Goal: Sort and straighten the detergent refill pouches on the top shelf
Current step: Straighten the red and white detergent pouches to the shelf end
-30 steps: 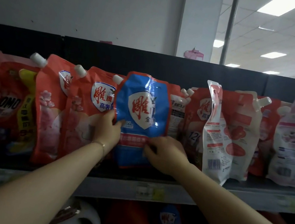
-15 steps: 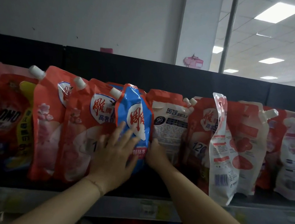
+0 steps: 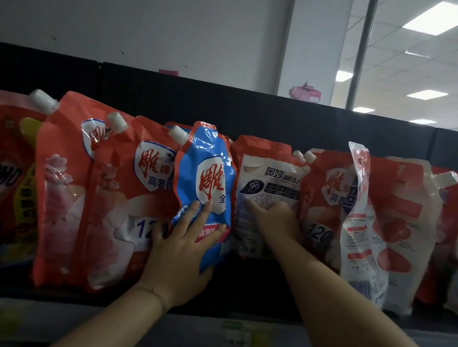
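A blue refill pouch (image 3: 206, 176) stands upright mid-shelf, turned partly sideways between two red pouches (image 3: 127, 200) on its left and a red-and-white pouch (image 3: 268, 179) on its right. My left hand (image 3: 181, 255) lies flat with spread fingers against the blue pouch's lower front. Reaching deeper, my right hand (image 3: 274, 218) presses on the red-and-white pouch; its fingers look curled, and its grip is hidden. A thin white pouch (image 3: 361, 227) leans edge-on further right.
More pouches fill the top shelf: an OMO pouch (image 3: 0, 176) far left, pale pouches (image 3: 408, 228) at right. A black back panel (image 3: 259, 113) rises behind them. The shelf's front rail (image 3: 228, 338) carries price labels. Bottles sit on the shelf below.
The blue pouch has turned from facing front to nearly edge-on and slid back into the row. My left hand went flat against it; my right hand moved right onto the red-and-white pouch.
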Demonstrator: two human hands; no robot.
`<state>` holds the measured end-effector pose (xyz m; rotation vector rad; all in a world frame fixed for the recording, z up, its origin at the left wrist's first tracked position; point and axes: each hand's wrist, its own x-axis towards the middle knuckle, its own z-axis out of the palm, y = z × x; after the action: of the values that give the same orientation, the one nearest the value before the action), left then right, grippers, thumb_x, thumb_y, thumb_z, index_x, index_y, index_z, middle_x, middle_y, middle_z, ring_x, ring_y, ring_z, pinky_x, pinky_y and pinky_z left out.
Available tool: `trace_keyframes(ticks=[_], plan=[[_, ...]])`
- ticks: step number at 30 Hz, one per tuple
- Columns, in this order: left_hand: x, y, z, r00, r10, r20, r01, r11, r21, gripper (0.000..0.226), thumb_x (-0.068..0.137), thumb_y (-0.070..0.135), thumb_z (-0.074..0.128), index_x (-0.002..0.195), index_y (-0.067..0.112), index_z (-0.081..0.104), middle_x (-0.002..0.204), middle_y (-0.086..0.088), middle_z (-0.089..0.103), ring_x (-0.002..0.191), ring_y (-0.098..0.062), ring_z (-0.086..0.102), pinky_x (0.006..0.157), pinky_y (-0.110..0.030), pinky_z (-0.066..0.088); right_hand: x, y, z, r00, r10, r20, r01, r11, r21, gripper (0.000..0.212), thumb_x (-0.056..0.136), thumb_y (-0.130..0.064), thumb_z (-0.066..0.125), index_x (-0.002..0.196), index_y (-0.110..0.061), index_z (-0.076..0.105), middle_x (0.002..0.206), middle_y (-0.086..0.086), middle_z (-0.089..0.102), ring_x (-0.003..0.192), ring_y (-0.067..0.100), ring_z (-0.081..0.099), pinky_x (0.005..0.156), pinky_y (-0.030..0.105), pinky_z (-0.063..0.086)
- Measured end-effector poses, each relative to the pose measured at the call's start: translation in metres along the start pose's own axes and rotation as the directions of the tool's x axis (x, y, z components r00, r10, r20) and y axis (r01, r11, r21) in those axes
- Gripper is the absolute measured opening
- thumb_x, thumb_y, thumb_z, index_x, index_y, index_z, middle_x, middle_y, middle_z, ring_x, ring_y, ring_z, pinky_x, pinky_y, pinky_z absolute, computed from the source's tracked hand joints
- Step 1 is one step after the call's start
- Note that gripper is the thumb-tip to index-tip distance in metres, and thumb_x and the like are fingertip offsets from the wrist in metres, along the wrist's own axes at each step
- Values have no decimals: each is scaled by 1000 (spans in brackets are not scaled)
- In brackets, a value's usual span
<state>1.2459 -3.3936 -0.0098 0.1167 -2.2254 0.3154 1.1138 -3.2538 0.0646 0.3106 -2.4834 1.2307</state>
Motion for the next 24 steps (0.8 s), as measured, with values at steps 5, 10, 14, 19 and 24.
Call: trace_keyframes(ticks=[5,10,14,19,24], plan=[[0,-2,2,1000,21,-11,-21,1000,-13,83,56,53,79,133,37,52,154,-6,34,141,-27,24,83,-62,46,4,-11,14,998,-58,21,62,972,-226,58,84,-65,56,100,-10,62,102,9,65,99,30,62,77,31,46],[0,-1,1,1000,15,-2,-15,1000,-19,83,56,51,80,133,37,52,154,-6,33,140,-27,24,82,-62,45,-5,-8,0,975,-196,102,217,933,-288,29,96,-21,48,112,0,59,118,19,61,112,35,58,89,34,45],[0,-2,0,1000,22,16,-21,999,-42,81,59,50,80,134,36,51,154,-6,32,141,-26,22,83,-64,43,0,3,-34,947,-168,275,264,894,-362,22,92,-9,51,109,2,60,117,19,62,107,31,59,73,25,40],[1,-2,-1,996,17,86,-9,995,-99,72,75,51,67,140,41,38,161,0,9,144,-20,-2,97,-67,30,-13,11,-76,900,-173,399,320,885,-338,20,95,-9,50,113,-4,58,103,8,58,98,22,55,78,24,39],[2,0,-9,979,27,202,0,991,-133,73,87,51,54,148,46,14,155,10,-27,140,-13,-28,108,-61,12,-5,27,-97,912,-195,360,298,919,-257,27,90,1,48,102,-18,63,109,7,63,98,25,57,82,34,48]])
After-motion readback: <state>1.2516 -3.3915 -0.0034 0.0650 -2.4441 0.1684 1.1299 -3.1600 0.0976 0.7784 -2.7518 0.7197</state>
